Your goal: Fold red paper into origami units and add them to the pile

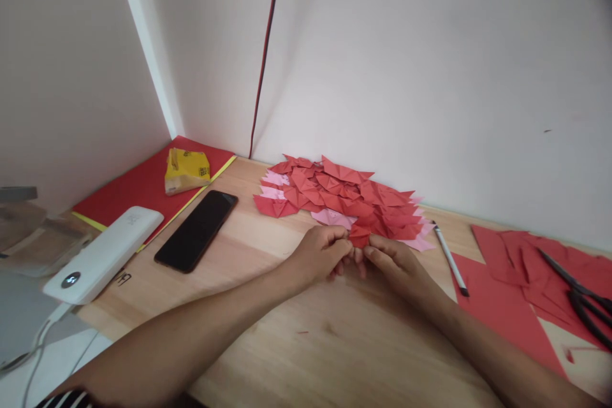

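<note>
My left hand and my right hand meet at the middle of the wooden table. Between their fingertips is a small folded piece of red paper, pinched from both sides. Its lower part is hidden by my fingers. Just behind it lies a heap of folded paper pieces, mostly red with some pink ones, overlapping in rows. They have pointed ends, and a few show small drawn marks.
On the left lie a black phone, a white power bank with a cable, and a yellow packet on a red sheet. To the right are a white pen, red paper and black scissors. A wall stands behind.
</note>
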Demonstrator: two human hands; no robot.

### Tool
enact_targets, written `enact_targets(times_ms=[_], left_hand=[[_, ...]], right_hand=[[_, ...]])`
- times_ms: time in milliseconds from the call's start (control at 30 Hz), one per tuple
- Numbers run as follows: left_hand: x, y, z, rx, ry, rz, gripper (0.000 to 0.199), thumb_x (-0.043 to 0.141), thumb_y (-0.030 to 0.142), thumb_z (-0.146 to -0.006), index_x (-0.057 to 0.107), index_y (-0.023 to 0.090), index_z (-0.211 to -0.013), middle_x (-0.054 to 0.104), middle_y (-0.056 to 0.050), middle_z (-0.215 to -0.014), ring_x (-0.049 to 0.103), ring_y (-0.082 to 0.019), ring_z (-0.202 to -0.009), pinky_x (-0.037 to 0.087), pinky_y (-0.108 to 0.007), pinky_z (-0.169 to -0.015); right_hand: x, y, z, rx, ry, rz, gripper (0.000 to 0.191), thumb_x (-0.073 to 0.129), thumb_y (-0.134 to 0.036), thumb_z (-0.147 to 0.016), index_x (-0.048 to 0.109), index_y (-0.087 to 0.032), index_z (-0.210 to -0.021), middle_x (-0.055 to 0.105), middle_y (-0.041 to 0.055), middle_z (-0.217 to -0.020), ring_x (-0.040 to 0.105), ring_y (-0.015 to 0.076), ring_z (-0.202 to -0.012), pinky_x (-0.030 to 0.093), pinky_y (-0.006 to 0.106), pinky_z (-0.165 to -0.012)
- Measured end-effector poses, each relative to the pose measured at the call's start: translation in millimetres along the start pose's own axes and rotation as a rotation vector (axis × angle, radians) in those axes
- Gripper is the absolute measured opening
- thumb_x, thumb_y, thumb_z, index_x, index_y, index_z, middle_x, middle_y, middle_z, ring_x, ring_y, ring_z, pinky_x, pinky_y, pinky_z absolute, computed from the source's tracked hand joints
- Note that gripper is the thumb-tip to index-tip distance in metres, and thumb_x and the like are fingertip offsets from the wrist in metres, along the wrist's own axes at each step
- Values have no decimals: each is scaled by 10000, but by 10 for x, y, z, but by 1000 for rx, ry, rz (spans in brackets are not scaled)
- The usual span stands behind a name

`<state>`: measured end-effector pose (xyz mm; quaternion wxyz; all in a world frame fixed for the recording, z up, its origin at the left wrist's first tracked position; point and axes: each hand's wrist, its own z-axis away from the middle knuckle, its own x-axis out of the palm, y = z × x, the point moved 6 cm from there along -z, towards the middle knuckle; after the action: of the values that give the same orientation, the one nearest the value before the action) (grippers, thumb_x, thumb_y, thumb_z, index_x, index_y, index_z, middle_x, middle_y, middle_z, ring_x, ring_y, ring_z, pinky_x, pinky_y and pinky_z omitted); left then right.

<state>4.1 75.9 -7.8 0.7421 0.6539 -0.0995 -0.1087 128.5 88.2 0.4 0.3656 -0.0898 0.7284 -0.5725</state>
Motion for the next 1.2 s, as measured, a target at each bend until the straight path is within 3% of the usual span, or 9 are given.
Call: enact_targets(times_ms=[200, 367, 567, 767, 967, 1200], left_hand=[[-52, 7, 14, 36, 39, -91, 144, 446, 215, -741, 463, 176, -604, 429, 58, -452, 416, -77, -383, 356, -180, -382], [-27, 35, 44, 74, 14, -134, 122, 430, 197, -751, 507, 167, -661, 462, 49, -508, 461, -81, -435, 373, -175, -416], [22, 31, 39, 70, -53, -80, 158, 457, 265, -796, 560, 151, -760, 558, 9, -621, 475, -80, -469, 394, -184, -433], [18, 40, 39, 20, -48, 2, 144, 467, 243, -766, 541, 147, -689, 527, 16, -582, 450, -70, -446, 384, -178, -426], [19, 61, 56, 83, -36, -45, 142, 445, 237, -783, 547, 159, -722, 481, 41, -534, 443, -71, -431, 371, -171, -412], [36, 31, 35, 29, -56, -13, 139, 454, 218, -735, 549, 150, -659, 443, 50, -515, 416, -58, -399, 333, -166, -377]], right_hand=[[-6, -52, 16, 36, 37, 28, 360, 339, -325, -973, 526, -189, -697, 544, -20, -692, 490, 120, -661, 357, 242, -651], [-9, 4, 10, 81, 77, 82, 373, 397, -421, -946, 492, -189, -670, 479, -32, -631, 438, 115, -600, 341, 240, -582], [6, -10, 13, 79, 52, 46, 383, 402, -418, -947, 505, -186, -661, 496, -20, -634, 443, 116, -606, 352, 235, -588], [25, -27, 7, 73, 29, -9, 406, 347, -407, -967, 511, -188, -667, 531, -3, -661, 490, 132, -655, 377, 252, -654], [0, 58, 4, 120, 51, 50, 365, 419, -394, -932, 501, -185, -644, 491, -26, -612, 431, 116, -586, 339, 239, -579], [18, 44, 12, 113, 9, -5, 381, 399, -362, -929, 551, -179, -632, 520, -21, -571, 441, 125, -571, 332, 251, -575]])
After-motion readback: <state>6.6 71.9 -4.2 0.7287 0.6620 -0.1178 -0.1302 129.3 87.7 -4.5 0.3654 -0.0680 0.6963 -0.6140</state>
